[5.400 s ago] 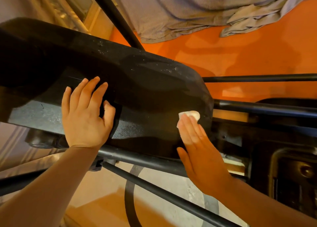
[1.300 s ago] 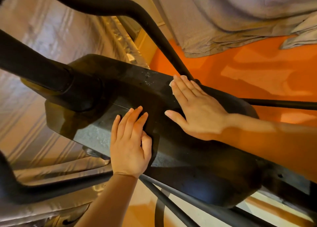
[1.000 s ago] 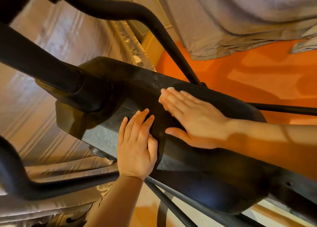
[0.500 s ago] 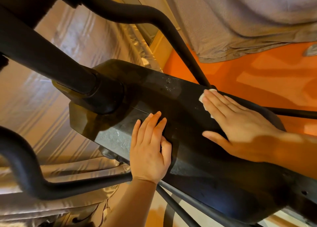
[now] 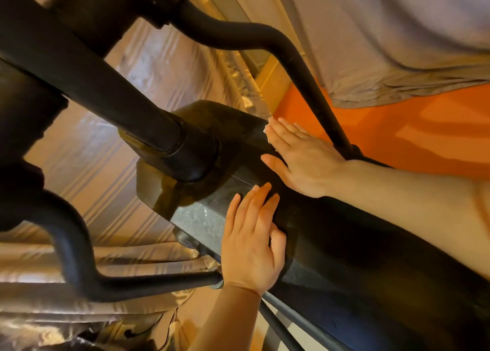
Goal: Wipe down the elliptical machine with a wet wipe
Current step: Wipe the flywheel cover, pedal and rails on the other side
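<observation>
The elliptical machine's black housing [image 5: 344, 244] runs from the middle of the view to the lower right, with a thick post [image 5: 106, 93] entering its top. My right hand [image 5: 299, 157] lies flat on the housing's upper far edge, fingers straight, pressing a white wet wipe [image 5: 266, 131] of which only a sliver shows at the fingertips. My left hand [image 5: 252, 244] rests flat on the near side of the housing, fingers straight, holding nothing.
Curved black handle arms [image 5: 265, 37] [image 5: 71, 244] cross above and to the left of the housing. Thin black bars [image 5: 281, 321] run below it. Striped shiny curtain fabric [image 5: 106, 170] hangs at the left. Orange floor [image 5: 397, 138] and a grey cloth [image 5: 397, 32] lie beyond.
My right hand with the wipe has slid along the housing's top toward the post end. The left hand has stayed in place on the near side. The view has tilted up toward the post.
</observation>
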A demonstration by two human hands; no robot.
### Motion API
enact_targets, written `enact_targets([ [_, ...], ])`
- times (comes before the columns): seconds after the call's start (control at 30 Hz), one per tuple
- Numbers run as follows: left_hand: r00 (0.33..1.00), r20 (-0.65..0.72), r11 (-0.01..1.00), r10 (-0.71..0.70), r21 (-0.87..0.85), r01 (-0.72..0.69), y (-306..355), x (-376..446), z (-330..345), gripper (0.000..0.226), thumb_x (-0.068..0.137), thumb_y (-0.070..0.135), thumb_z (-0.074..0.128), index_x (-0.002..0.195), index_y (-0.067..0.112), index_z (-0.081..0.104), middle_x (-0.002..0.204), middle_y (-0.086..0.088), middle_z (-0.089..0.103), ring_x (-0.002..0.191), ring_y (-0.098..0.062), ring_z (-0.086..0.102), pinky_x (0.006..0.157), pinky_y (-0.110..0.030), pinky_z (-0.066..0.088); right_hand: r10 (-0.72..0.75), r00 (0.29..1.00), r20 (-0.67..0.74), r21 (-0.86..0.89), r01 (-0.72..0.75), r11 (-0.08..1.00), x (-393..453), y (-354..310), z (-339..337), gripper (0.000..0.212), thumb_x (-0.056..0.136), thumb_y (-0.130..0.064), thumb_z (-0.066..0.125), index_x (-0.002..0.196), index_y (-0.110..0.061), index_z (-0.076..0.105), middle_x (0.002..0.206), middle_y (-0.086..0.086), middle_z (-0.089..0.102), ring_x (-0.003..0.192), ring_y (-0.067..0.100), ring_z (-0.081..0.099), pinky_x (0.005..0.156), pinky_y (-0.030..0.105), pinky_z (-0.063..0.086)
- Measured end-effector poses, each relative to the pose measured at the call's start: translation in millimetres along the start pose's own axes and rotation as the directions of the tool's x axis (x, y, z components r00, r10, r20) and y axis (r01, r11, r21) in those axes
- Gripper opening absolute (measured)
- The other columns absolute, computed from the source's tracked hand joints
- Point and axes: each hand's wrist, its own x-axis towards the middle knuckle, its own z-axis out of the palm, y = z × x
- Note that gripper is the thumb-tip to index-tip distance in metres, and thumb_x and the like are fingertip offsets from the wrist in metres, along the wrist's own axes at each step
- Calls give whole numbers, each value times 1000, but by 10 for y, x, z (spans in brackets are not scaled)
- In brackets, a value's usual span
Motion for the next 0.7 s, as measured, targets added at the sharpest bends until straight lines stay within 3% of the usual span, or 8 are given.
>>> enact_targets([
  [0.07, 1000, 13, 1000, -16, -3, 16, 3, 1, -11, 44, 93, 21, 40, 130, 12, 61, 143, -4, 53, 140, -19, 40, 123, -39, 18, -53, 999, -7, 12, 53, 999, -31, 69, -5, 64, 102, -48, 9, 156, -14, 0, 164, 2, -7, 149, 13, -13, 118, 25, -10],
  [0.17, 999, 35, 1000, -29, 2, 29, 16, -7, -22, 44, 93, 23, 40, 131, 14, 61, 144, -2, 52, 141, -18, 39, 123, -38, 17, -132, 991, -12, -16, 132, 991, -329, 246, 9, 68, 97, -54, -1, 156, -19, 1, 163, -3, -7, 147, 7, -16, 114, 21, -13],
  [0.37, 998, 38, 999, -40, 11, 39, 13, -8, -9, 43, 93, 25, 43, 131, 16, 61, 144, -1, 52, 141, -16, 39, 123, -39, 18, -128, 992, 4, -11, 128, 992, -894, 480, 15, 62, 103, -50, 3, 155, -18, 14, 163, -3, 6, 149, 6, -2, 119, 28, 4],
  [0.57, 1000, 13, 1000, -27, -14, 27, -2, -9, -5, 41, 92, 24, 46, 129, 14, 62, 143, -1, 53, 140, -17, 41, 122, -40, 21, -100, 994, -36, 48, 102, 994, -205, 191, -8, 67, 96, -52, -4, 155, -20, 4, 163, -3, -2, 148, 8, -11, 116, 23, -9],
  [0.7, 1000, -12, 1000, -29, -9, 28, 1, -25, 2, 40, 92, 23, 47, 127, 13, 64, 142, -2, 55, 140, -18, 42, 122, -40, 21, -125, 990, -64, 49, 128, 991, 427, -95, 44, 64, 100, -45, 5, 156, -14, 10, 164, 2, 3, 150, 15, -3, 121, 28, -2],
])
